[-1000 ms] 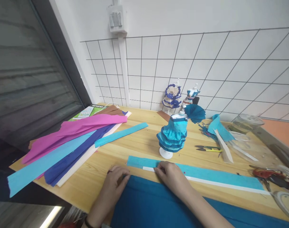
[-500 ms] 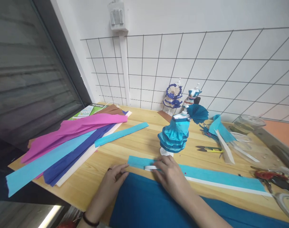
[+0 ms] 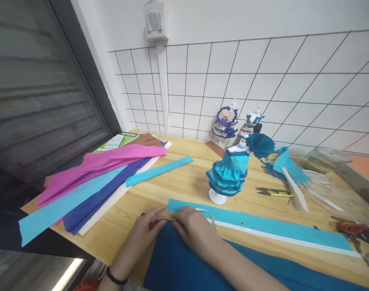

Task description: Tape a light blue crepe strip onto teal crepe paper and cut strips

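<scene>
A long light blue crepe strip (image 3: 263, 225) lies across the wooden table (image 3: 184, 186), with a thin white tape strip (image 3: 278, 238) along its near edge. My right hand (image 3: 192, 228) is closed at the strip's left end, pinching the white tape, whose end curls up in a loop (image 3: 209, 214). My left hand (image 3: 148, 227) lies beside it, fingers stretched flat toward the strip's left tip. Both hands rest over the corner of a dark blue crepe sheet (image 3: 184, 264) at the table's near edge.
A small mannequin in a blue ruffled paper dress (image 3: 230, 173) stands just behind the strip. Two more dressed mannequins (image 3: 225, 121) stand by the wire grid wall. Crepe sheets (image 3: 96, 178) are piled at left. Snips (image 3: 274, 192), a glass jar (image 3: 327, 157) and red scissors (image 3: 354, 228) lie right.
My right hand has slid left along the light blue strip and lifted the end of the white tape into a loop. My left hand has stayed near the strip's left end.
</scene>
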`<move>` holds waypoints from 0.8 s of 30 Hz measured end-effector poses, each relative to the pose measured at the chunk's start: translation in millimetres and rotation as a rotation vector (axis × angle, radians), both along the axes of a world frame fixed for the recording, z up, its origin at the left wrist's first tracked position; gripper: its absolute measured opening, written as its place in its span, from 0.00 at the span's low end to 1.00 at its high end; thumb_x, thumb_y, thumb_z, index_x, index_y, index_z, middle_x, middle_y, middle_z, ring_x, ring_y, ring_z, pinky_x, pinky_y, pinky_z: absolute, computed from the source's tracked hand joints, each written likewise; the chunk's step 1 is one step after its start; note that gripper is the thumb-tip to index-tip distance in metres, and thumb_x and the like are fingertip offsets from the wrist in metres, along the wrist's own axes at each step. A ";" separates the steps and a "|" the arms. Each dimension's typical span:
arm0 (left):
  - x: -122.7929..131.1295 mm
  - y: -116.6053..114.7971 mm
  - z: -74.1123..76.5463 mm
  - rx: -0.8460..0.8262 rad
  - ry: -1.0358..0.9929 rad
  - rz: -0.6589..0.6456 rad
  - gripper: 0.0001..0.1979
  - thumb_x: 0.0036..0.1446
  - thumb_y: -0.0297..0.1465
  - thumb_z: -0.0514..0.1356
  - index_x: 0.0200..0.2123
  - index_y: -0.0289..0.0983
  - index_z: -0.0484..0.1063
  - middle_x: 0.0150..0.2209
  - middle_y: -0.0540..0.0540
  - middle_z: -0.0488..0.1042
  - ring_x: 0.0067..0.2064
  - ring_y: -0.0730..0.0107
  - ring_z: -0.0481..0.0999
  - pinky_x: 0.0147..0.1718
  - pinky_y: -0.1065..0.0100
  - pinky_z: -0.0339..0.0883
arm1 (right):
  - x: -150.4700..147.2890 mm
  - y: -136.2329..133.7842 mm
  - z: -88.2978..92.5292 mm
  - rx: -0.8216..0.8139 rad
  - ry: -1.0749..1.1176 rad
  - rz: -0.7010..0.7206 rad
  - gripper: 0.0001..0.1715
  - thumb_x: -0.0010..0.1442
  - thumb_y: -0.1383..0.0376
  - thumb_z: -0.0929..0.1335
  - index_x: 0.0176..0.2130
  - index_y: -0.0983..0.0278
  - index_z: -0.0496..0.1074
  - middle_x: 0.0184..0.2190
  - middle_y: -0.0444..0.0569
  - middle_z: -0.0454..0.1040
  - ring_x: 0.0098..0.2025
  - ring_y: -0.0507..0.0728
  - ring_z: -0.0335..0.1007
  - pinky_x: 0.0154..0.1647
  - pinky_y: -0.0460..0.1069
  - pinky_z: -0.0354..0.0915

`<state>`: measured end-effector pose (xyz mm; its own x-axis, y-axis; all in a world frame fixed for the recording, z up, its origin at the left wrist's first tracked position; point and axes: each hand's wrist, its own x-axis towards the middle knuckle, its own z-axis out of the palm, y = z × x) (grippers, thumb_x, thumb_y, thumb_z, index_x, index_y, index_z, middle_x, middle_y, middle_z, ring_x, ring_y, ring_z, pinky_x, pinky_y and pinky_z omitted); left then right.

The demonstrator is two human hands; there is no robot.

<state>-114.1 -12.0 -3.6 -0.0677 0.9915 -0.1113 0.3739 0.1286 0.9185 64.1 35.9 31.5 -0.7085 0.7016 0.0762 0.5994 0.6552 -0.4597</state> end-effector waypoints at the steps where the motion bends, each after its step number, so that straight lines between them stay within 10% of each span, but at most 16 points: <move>1: 0.0 0.9 1.9 -0.010 -0.017 -0.006 0.21 0.54 0.37 0.56 0.50 0.38 0.65 0.37 0.47 0.78 0.41 0.64 0.75 0.42 0.65 0.66 | 1.3 1.2 -2.0 -0.006 -0.018 -0.027 0.11 0.61 0.67 0.62 0.35 0.63 0.73 0.31 0.49 0.75 0.38 0.57 0.68 0.36 0.48 0.59; 10: -0.3 21.7 8.7 -0.033 0.022 0.067 0.10 0.49 0.37 0.58 0.26 0.36 0.71 0.25 0.49 0.75 0.30 0.66 0.74 0.28 0.69 0.64 | 9.9 8.2 -4.6 -0.065 -0.123 -0.185 0.12 0.60 0.64 0.63 0.29 0.62 0.73 0.30 0.48 0.77 0.35 0.57 0.72 0.31 0.47 0.56; 24: 3.4 33.9 7.1 -0.106 0.262 0.108 0.12 0.47 0.34 0.57 0.34 0.35 0.73 0.26 0.48 0.74 0.30 0.65 0.73 0.29 0.69 0.62 | 6.9 15.4 -11.6 -0.100 -0.166 -0.296 0.12 0.59 0.63 0.63 0.30 0.62 0.74 0.30 0.48 0.78 0.34 0.57 0.74 0.29 0.47 0.53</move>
